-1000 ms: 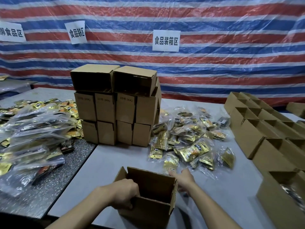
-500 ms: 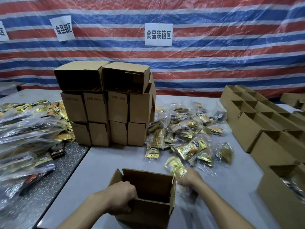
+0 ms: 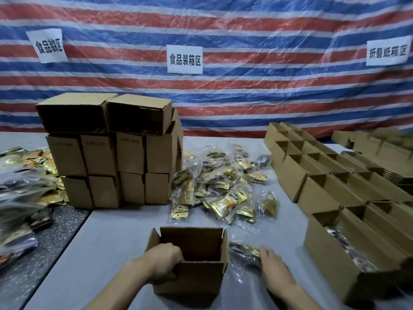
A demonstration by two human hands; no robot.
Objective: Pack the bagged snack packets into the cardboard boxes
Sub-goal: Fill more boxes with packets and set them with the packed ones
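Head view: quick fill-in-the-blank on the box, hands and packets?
1. The left hand grips the near rim of the open cardboard box, which stands on the grey ___.
2. The right hand touches a bagged packet lying to the ___ of that box.
3. The striped tarp at the back bears ___ white paper signs.
4. The stack of boxes stands to the ___ of the loose pile of packets.
Missing words: table; right; three; left.

Both forearms are showing bare from the lower edge of the view up to the wrists. The left grip [image 3: 164,257] and the right grip [image 3: 271,265] are likewise going bare, each showing rounded knuckles and slim fingers.
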